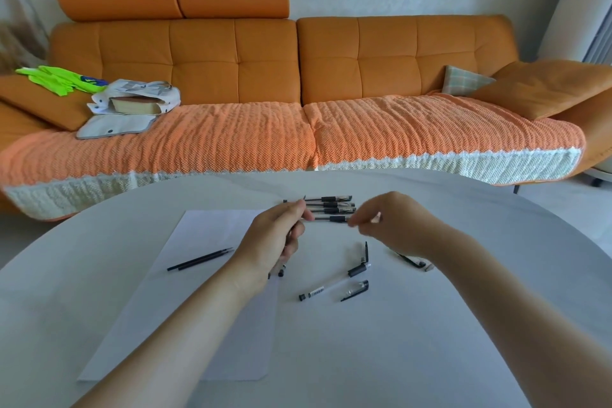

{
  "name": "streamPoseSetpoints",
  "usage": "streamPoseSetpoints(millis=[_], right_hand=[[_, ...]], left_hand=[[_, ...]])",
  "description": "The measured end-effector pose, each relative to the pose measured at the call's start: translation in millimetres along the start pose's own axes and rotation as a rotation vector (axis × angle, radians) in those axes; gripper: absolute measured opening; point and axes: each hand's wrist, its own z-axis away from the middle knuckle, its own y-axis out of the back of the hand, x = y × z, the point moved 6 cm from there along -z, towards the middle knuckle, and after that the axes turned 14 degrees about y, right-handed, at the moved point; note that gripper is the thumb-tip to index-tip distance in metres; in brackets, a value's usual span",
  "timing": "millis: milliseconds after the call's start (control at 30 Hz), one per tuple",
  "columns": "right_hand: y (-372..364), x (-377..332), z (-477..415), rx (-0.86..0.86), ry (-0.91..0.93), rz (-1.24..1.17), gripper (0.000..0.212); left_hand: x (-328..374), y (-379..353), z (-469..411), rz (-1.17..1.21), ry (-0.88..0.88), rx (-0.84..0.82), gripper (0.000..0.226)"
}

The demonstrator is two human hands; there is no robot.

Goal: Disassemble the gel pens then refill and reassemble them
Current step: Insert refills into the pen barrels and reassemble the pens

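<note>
My left hand (281, 235) grips the clear barrel end of a gel pen (326, 218) held level above the white table (463, 308). My right hand (387, 219) pinches the pen's tip end beyond the black grip. Behind it lie three capped gel pens (331, 204) side by side. Two black refills (200, 259) rest on a white paper sheet (198, 291). An uncapped pen barrel (334, 285), a loose cap (357, 290) and another cap (365, 252) lie in front of my hands. Small dark parts (280, 272) show under my left palm.
More black pen parts (412, 261) lie under my right forearm. An orange sofa (298, 76) with a knitted cover stands beyond the table's far edge, holding a white bag (139, 99), a green garment (59, 79) and cushions.
</note>
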Motion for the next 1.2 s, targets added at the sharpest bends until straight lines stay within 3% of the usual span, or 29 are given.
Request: streamPoseSetpoints(millis=[133, 300, 433, 633, 867, 1200], right_hand=[[-14.1, 8.7, 11.2, -0.261, 0.000, 0.154, 0.025], [-19.8, 5.9, 10.1, -0.277, 0.052, 0.226, 0.027], [-19.6, 3.4, 8.4, -0.305, 0.088, 0.256, 0.020], [-16.0, 10.4, 11.1, -0.284, 0.062, 0.245, 0.025], [15.2, 32.8, 15.9, -0.099, 0.008, 0.214, 0.029], [14.1, 48.9, 30.8, -0.160, -0.121, 0.227, 0.017]], left_hand=[[-4.1, -1.8, -0.2, -0.425, -0.114, 0.104, 0.027], [-6.0, -6.3, 1.3, -0.819, -0.148, 0.207, 0.020], [-9.9, -17.1, 3.6, -1.038, -0.151, 0.174, 0.030], [-11.5, -13.5, 2.3, -1.104, -0.153, 0.156, 0.024], [-1.9, 5.6, 1.5, -0.998, -0.151, 0.234, 0.020], [-15.9, -20.9, 7.4, -1.179, -0.131, 0.089, 0.032]])
